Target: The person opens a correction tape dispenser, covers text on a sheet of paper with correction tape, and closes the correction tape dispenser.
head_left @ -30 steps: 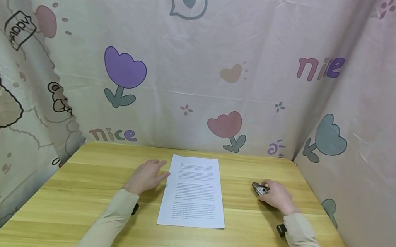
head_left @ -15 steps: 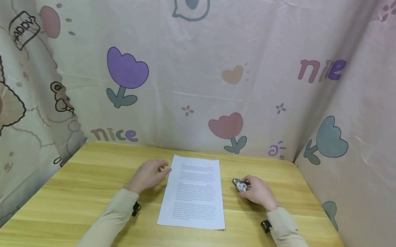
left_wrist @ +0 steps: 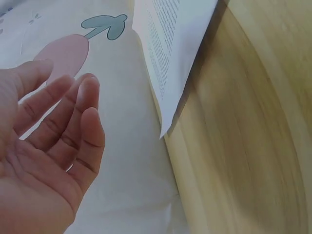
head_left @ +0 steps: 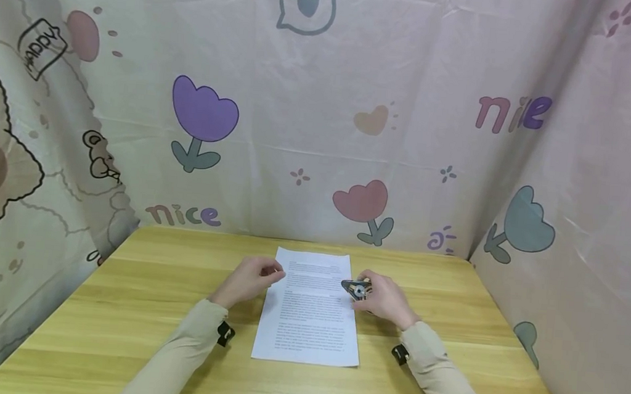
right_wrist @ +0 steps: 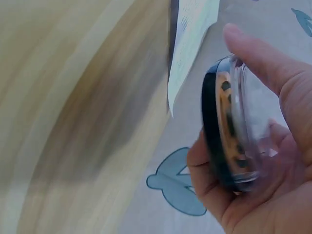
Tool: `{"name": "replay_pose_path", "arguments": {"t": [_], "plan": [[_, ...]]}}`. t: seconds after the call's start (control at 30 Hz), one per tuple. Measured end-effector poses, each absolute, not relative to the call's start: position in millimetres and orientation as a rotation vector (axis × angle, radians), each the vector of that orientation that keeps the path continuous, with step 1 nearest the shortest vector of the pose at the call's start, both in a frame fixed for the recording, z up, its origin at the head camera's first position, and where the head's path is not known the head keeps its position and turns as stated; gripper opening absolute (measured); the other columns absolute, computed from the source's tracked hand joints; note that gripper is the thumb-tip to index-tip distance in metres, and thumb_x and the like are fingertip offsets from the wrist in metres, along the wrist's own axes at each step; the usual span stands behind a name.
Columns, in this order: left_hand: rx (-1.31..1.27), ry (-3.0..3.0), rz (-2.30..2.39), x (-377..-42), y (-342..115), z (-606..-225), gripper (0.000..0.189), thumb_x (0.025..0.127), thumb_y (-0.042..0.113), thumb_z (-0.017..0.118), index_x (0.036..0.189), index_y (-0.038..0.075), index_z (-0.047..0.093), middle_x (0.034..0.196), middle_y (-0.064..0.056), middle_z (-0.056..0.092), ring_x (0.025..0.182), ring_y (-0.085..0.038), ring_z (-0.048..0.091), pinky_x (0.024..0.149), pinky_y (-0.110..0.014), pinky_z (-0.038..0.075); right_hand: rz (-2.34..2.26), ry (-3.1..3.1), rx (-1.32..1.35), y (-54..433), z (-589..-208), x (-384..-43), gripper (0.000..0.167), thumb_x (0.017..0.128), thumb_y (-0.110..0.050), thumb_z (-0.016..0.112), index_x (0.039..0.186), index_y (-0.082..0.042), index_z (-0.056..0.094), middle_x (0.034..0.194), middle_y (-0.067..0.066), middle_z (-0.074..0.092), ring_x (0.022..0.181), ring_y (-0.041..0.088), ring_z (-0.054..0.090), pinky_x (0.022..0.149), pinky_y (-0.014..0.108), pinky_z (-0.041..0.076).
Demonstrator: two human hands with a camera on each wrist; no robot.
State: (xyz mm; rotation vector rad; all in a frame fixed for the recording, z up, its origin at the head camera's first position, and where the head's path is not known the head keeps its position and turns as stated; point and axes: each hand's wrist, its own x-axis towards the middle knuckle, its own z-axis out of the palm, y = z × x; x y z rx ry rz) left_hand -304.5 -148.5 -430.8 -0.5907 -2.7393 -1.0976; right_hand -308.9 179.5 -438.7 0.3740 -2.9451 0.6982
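A printed sheet of paper (head_left: pixel 312 339) lies on the wooden table. In the head view my left hand (head_left: pixel 249 279) hovers at its left edge, fingers loosely bent with nothing between them. The left wrist view shows the palm and the slightly curved fingers (left_wrist: pixel 87 131) apart from the sheet. My right hand (head_left: pixel 389 302) holds a correction tape (head_left: pixel 358 290) by the sheet's upper right side. Its clear casing, dark edge and orange inside show in the right wrist view, gripped between thumb and curled fingers (right_wrist: pixel 207 175).
The wooden table (head_left: pixel 116 323) reaches back to a patterned cloth (head_left: pixel 301 97) hanging behind it. More of this cloth hangs at both sides. Each wrist wears a small black camera strapped under the sleeve cuff.
My right hand has carried the correction tape leftward from the right part of the table to the sheet. My left hand has shifted slightly right, its fingers drawing closer together.
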Motion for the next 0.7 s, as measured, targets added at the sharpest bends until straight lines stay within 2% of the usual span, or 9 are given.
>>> {"name": "replay_pose_path", "arguments": {"t": [0.13,0.3,0.53,0.7], "plan": [[-0.598,-2.761,-1.102,-304,-143,-429,0.009,0.091,0.021,0.07,0.095,0.014,0.074,0.082,0.007,0.068,0.074,-0.009,0.058,0.067,-0.024,0.051,0.789,-2.932,0.427,171,-439,-308,0.051,0.062,-0.031,0.092,0.105,-0.018,0.068,0.09,-0.002,0.07,0.077,0.013,0.06,0.068,0.031,0.049],[-0.629,-2.77,-1.088,-303,-139,-429,0.009,0.09,0.019,0.071,0.095,0.013,0.074,0.081,0.006,0.066,0.073,-0.009,0.057,0.065,-0.023,0.05,0.873,-2.912,0.536,159,-437,-308,0.054,0.064,-0.029,0.091,0.111,-0.014,0.07,0.094,-0.001,0.071,0.078,0.012,0.058,0.071,0.03,0.049],[-0.718,-2.775,-1.094,-305,-130,-429,0.016,0.089,0.02,0.072,0.101,0.008,0.073,0.084,0.005,0.068,0.075,-0.008,0.058,0.066,-0.021,0.05,0.953,-2.876,0.756,141,-431,-309,0.046,0.072,-0.025,0.087,0.114,-0.015,0.07,0.103,0.0,0.072,0.08,0.009,0.059,0.073,0.027,0.051],[-0.839,-2.735,-1.162,-305,-120,-429,0.022,0.087,0.021,0.074,0.105,0.008,0.072,0.091,0.002,0.07,0.079,-0.009,0.062,0.07,-0.022,0.053,1.011,-2.878,0.851,130,-428,-308,0.041,0.072,-0.023,0.088,0.108,-0.015,0.071,0.102,0.0,0.071,0.082,0.01,0.06,0.074,0.027,0.052]]}}
